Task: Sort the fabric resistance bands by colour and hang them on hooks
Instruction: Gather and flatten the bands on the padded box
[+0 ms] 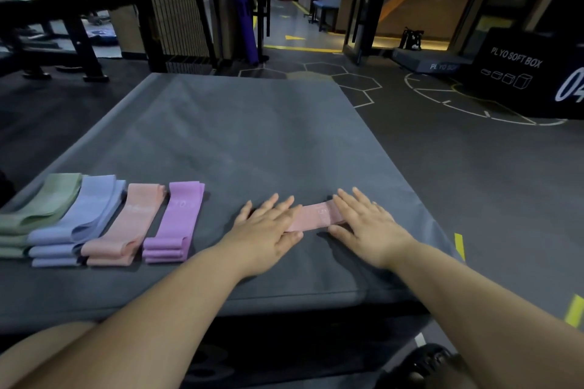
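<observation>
— Where's the pink band (316,218)?
— Flat on the grey mat (252,136). The left hand (268,230) and right hand (369,227) press its ends, fingers straight, clasping nothing.
— The others?
— Green bands (47,202), blue bands (88,211), peach bands (132,221), purple bands (177,218), stacked well left. A black plyo box (521,73) stands far right; the band's print looks too blurred to read.

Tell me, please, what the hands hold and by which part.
Nothing is gripped: left hand and right hand press flat on the ends of the pink band.
</observation>
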A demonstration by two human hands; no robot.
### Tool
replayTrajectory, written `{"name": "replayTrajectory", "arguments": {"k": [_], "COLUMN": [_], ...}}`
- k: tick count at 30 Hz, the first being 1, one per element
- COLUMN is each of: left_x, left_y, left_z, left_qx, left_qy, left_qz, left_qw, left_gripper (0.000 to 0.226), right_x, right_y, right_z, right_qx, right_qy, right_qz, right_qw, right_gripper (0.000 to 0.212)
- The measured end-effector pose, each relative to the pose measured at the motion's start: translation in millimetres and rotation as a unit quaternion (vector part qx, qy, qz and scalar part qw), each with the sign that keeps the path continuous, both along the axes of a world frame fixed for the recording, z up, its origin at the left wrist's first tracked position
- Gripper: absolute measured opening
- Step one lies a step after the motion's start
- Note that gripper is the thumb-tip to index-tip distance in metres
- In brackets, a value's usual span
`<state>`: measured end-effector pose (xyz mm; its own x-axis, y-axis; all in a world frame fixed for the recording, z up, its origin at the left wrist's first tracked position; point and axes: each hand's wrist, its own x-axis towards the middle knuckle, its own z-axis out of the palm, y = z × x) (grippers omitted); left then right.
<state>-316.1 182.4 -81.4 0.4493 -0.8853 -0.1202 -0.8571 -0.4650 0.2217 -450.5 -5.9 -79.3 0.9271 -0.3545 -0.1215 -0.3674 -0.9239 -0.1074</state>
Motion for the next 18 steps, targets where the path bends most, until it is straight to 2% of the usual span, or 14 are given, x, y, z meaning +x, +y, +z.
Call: {"name": "replayTrajectory", "arguments": {"k": [3,6,7,10,12,14,16,17,18], "left_x": [-0.7,0.5,0.7,1.2,1.4,1.7,1.7,1.5,1.4], "left_y": [0.6,0.7,0.6,0.2,0.1,0.1,-0.2,-0.3,-0.2], "left_z": [0.1,-1.8,-2.1,-3.0,-3.4,-3.6,-3.5,-3.0,-3.0], "left_qx": [0.018,0.029,0.031,0.039,0.046,0.05,0.053,0.054,0.054], "left_qy": [-0.009,-0.018,-0.019,-0.024,-0.026,-0.025,-0.026,-0.025,-0.024], "left_qz": [-0.002,-0.003,-0.004,-0.005,-0.007,-0.008,-0.009,-0.009,-0.009], "left_qw": [1.0,0.999,0.999,0.999,0.999,0.998,0.998,0.998,0.998], "left_gripper": [0.059,0.06,0.061,0.061,0.062,0.063,0.063,0.063,0.063], "right_x": [-1.7,-1.4,-0.6,0.5,0.8,1.4,1.3,1.5,1.4], "right_y": [0.1,1.5,1.1,0.3,-0.1,-0.7,-0.9,-1.3,-1.5], "right_z": [-0.5,1.0,0.8,-1.4,-2.7,-4.4,-4.2,-4.3,-4.8], "right_qx": [-0.013,-0.014,-0.014,-0.033,-0.034,-0.029,-0.02,-0.018,-0.017], "right_qy": [0.03,0.043,0.048,0.053,0.049,0.054,0.052,0.051,0.049], "right_qz": [0.002,-0.002,-0.003,-0.002,-0.005,-0.006,-0.007,-0.009,-0.011], "right_qw": [0.999,0.999,0.999,0.998,0.998,0.998,0.998,0.998,0.999], "right_gripper": [0.082,0.104,0.104,0.082,0.078,0.092,0.118,0.117,0.106]}}
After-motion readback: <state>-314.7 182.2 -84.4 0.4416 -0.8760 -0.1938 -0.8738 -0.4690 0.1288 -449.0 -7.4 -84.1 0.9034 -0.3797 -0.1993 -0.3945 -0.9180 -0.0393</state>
